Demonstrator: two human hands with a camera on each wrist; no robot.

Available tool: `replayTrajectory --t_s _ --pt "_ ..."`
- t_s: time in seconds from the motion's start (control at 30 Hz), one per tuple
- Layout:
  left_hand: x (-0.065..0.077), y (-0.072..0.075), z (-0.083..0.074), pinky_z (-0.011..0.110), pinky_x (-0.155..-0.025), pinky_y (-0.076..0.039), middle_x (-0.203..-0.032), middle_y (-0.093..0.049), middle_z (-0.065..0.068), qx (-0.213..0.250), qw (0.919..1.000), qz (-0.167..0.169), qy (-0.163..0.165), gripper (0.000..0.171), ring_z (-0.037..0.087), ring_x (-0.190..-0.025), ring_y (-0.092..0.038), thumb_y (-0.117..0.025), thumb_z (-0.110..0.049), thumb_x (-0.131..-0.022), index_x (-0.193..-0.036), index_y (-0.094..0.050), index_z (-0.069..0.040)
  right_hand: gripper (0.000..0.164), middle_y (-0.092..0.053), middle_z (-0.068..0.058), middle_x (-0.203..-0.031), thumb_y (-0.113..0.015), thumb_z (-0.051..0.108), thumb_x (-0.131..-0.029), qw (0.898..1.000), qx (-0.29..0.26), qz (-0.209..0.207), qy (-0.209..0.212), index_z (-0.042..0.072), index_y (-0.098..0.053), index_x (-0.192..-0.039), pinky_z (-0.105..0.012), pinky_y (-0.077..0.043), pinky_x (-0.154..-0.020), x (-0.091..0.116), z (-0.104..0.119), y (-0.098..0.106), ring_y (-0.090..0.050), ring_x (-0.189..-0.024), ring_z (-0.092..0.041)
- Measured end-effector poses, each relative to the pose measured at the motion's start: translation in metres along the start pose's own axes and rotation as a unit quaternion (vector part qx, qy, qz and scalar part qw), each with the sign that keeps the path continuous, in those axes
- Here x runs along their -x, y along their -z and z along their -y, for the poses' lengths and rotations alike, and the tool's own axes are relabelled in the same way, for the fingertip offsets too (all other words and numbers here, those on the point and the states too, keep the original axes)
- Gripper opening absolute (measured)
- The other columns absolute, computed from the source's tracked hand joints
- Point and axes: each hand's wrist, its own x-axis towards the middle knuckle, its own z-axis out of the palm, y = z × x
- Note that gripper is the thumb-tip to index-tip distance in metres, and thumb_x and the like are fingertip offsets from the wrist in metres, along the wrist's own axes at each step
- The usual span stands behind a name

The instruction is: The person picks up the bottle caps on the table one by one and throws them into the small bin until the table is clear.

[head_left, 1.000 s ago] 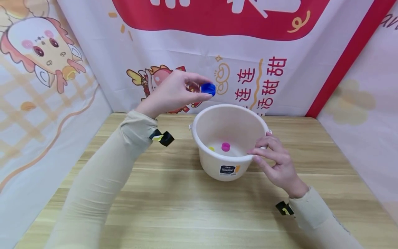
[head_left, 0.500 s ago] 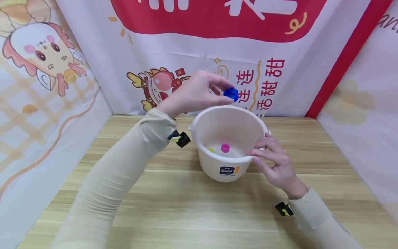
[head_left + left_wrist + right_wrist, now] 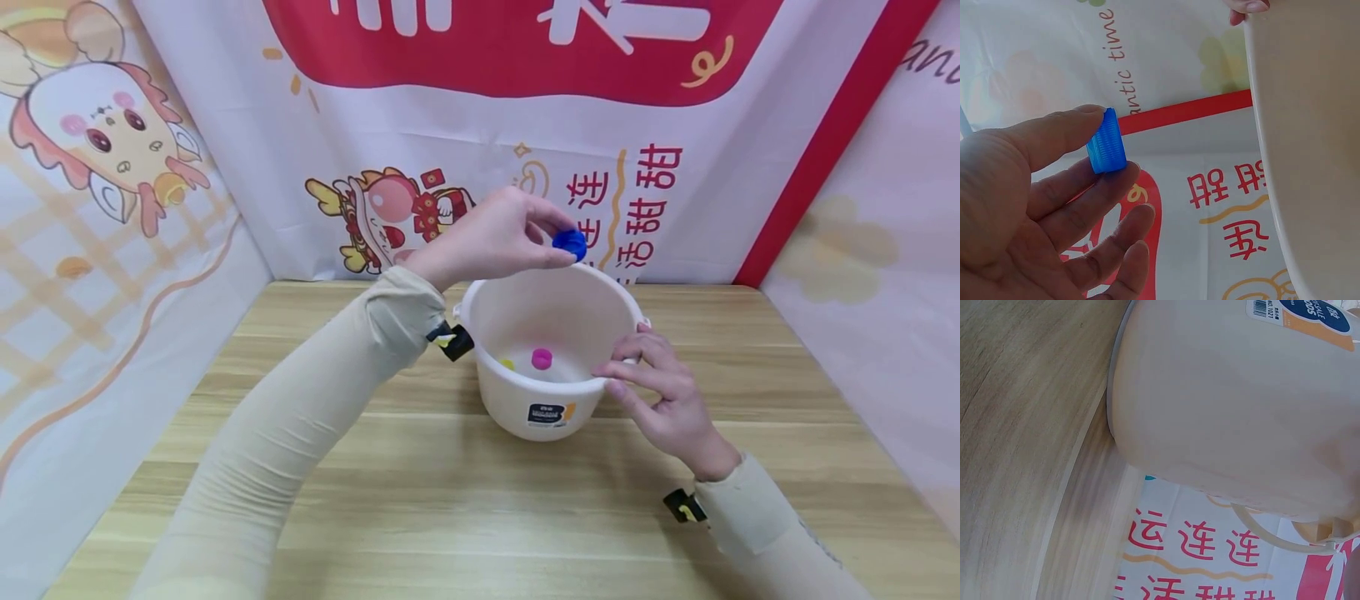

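My left hand [image 3: 513, 231] pinches a blue bottle cap [image 3: 570, 244] between thumb and fingertips, above the far rim of a white bucket [image 3: 525, 408]. The left wrist view shows the ridged side of the blue cap [image 3: 1107, 144], with the thumb on one edge and fingers on the other. At the bucket's right rim, my right hand [image 3: 663, 392] grips the edge between thumb and fingers. A pink cap [image 3: 542, 359] lies on the bucket's bottom, and a yellow piece [image 3: 507, 364] near it is partly hidden by the front rim.
The bucket stands on a wood-grain table [image 3: 450, 517]. A printed cloth backdrop [image 3: 480, 117] rises behind the table, with patterned cloth on both sides. In the right wrist view the bucket's handle [image 3: 1272, 537] hangs against its side.
My left hand has carried the blue cap rightward and slightly down, from left of the bucket to over its far rim. The right hand stays on the rim.
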Motion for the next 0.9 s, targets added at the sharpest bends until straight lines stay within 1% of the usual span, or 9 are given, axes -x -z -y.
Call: replayTrajectory --t_s 0.13,0.23,0.33,0.43,0.5,0.67,0.77,0.9 --pt "-0.002 0.000 0.002 0.021 -0.073 -0.055 -0.107 -0.071 -0.003 0.001 1.0000 0.001 0.003 0.039 0.007 -0.088 -0.065 -0.076 -0.025 -0.089 -0.125 -0.069 -0.012 0.037 -0.061 -0.018 -0.095 -0.063 0.029 -0.099 1.000 0.001 0.001 -0.004 -0.006 -0.074 -0.091 -0.057 -0.021 -0.115 0.000 0.000 -0.001 -0.052 -0.102 -0.030" --pt "-0.003 0.000 0.004 0.022 -0.075 -0.055 -0.109 -0.070 -0.003 -0.005 0.9999 0.009 0.012 0.041 0.008 -0.092 -0.065 -0.076 -0.026 -0.089 -0.126 -0.068 -0.013 0.038 -0.061 -0.018 -0.095 -0.062 0.030 -0.099 1.000 0.001 0.001 -0.008 -0.005 -0.074 -0.092 -0.056 -0.021 -0.115 0.000 -0.001 -0.001 -0.052 -0.103 -0.029" --pt "-0.002 0.000 0.006 0.023 -0.082 -0.054 -0.120 -0.068 -0.001 -0.033 0.9983 0.039 0.028 0.049 0.011 -0.105 -0.063 -0.077 -0.030 -0.088 -0.132 -0.064 -0.014 0.036 -0.061 -0.018 -0.094 -0.063 0.029 -0.099 1.000 0.000 0.000 -0.003 -0.005 -0.074 -0.092 -0.057 -0.021 -0.115 0.000 -0.002 -0.002 -0.052 -0.102 -0.029" --pt "-0.001 0.000 0.010 0.027 -0.091 -0.051 -0.133 -0.062 0.001 -0.063 0.9943 0.076 0.041 0.057 0.016 -0.119 -0.058 -0.076 -0.033 -0.088 -0.139 -0.058 -0.014 0.035 -0.061 -0.018 -0.094 -0.063 0.028 -0.099 1.000 0.000 0.000 0.001 -0.005 -0.074 -0.091 -0.058 -0.021 -0.115 0.000 -0.002 -0.002 -0.051 -0.103 -0.030" --pt "0.000 0.000 0.011 0.028 -0.094 -0.050 -0.137 -0.060 0.002 -0.075 0.9925 0.086 0.046 0.058 0.017 -0.123 -0.056 -0.076 -0.034 -0.089 -0.140 -0.057 -0.013 0.036 -0.061 -0.019 -0.094 -0.063 0.028 -0.099 1.000 0.001 0.000 0.002 -0.006 -0.074 -0.091 -0.058 -0.021 -0.114 0.000 -0.003 -0.002 -0.051 -0.103 -0.030" --pt "0.002 0.002 0.013 0.027 -0.094 -0.050 -0.135 -0.060 0.001 -0.082 0.9920 0.081 0.052 0.054 0.015 -0.121 -0.056 -0.075 -0.034 -0.090 -0.138 -0.059 -0.014 0.036 -0.062 -0.017 -0.096 -0.063 0.029 -0.099 1.000 0.005 0.003 -0.009 -0.005 -0.074 -0.093 -0.058 -0.021 -0.115 0.000 -0.002 -0.002 -0.051 -0.104 -0.030" --pt "0.002 0.003 0.014 0.026 -0.093 -0.049 -0.134 -0.061 0.001 -0.089 0.9917 0.079 0.050 0.054 0.015 -0.121 -0.056 -0.074 -0.035 -0.090 -0.138 -0.059 -0.014 0.036 -0.062 -0.016 -0.097 -0.063 0.029 -0.099 1.000 0.006 0.004 -0.015 -0.005 -0.074 -0.093 -0.057 -0.021 -0.115 0.000 -0.001 -0.001 -0.051 -0.104 -0.031" --pt "0.004 0.005 0.015 0.026 -0.091 -0.050 -0.133 -0.062 0.001 -0.083 0.9922 0.072 0.058 0.054 0.016 -0.121 -0.056 -0.074 -0.035 -0.090 -0.138 -0.059 -0.016 0.035 -0.062 -0.015 -0.097 -0.063 0.028 -0.098 1.000 0.005 0.004 -0.015 -0.005 -0.074 -0.093 -0.058 -0.020 -0.115 0.001 -0.001 -0.001 -0.051 -0.104 -0.031"
